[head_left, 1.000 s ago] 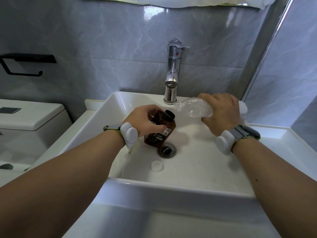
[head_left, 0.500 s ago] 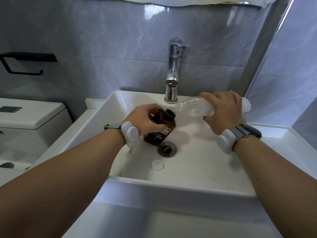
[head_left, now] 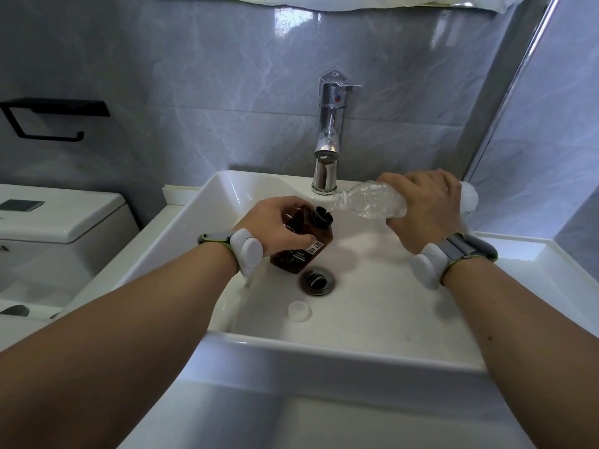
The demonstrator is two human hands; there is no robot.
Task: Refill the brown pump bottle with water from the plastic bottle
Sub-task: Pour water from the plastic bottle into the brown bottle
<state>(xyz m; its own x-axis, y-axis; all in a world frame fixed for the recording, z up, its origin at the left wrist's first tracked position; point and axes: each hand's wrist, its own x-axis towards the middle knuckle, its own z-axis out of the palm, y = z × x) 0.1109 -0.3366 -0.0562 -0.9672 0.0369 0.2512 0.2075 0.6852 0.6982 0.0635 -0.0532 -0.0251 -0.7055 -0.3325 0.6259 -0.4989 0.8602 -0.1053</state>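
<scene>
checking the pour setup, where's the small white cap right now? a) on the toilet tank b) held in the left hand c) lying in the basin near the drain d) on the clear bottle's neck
c: the white cap lies loose on the sink floor, just in front of the drain, apart from both hands.

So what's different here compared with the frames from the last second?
Little: the right hand has tipped the plastic bottle slightly further, its mouth staying at the brown bottle opening. The left hand still holds that bottle tilted over the sink; the white cap hasn't moved.
</scene>
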